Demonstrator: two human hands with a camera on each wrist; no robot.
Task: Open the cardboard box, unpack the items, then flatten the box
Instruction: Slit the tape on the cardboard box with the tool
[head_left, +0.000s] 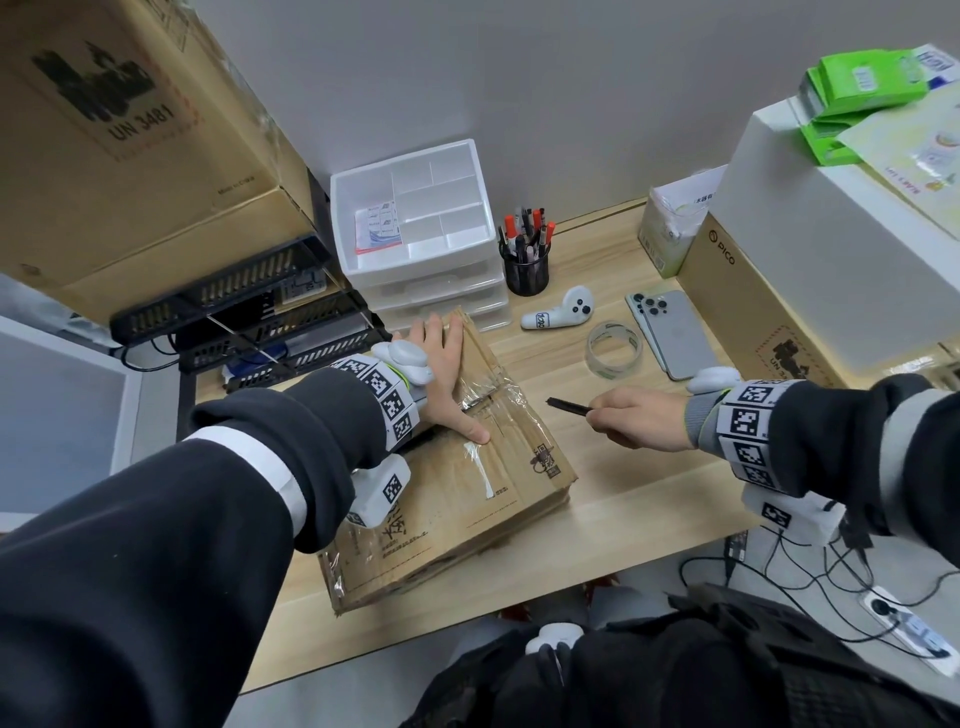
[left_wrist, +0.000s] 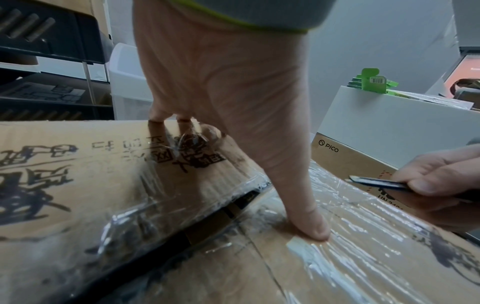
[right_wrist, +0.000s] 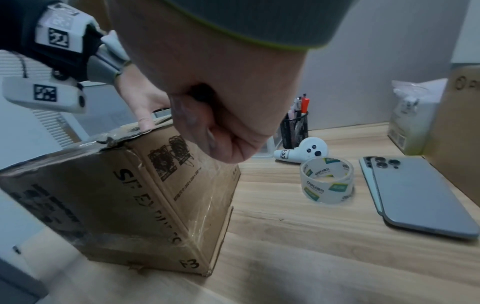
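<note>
A worn cardboard box (head_left: 441, 499) (right_wrist: 135, 185) with clear tape over its top seam stands on the wooden desk (head_left: 623, 499). My left hand (head_left: 447, 379) lies flat on its top, fingers straight and thumb (left_wrist: 309, 222) pressing on the taped flap beside a dark gap in the seam (left_wrist: 228, 207). My right hand (head_left: 634, 415) (right_wrist: 221, 127) hovers to the right of the box, off its top, and grips a thin dark cutter (head_left: 569, 406) (left_wrist: 376, 183) with the tip pointing left towards the box.
On the desk right of the box lie a roll of clear tape (head_left: 614, 349), two phones (head_left: 675, 332) and a white controller (head_left: 558, 312). Behind stand a pen cup (head_left: 527, 260), white drawers (head_left: 415, 218) and a PICO carton (head_left: 753, 312). Black shelves (head_left: 234, 312) are at the left.
</note>
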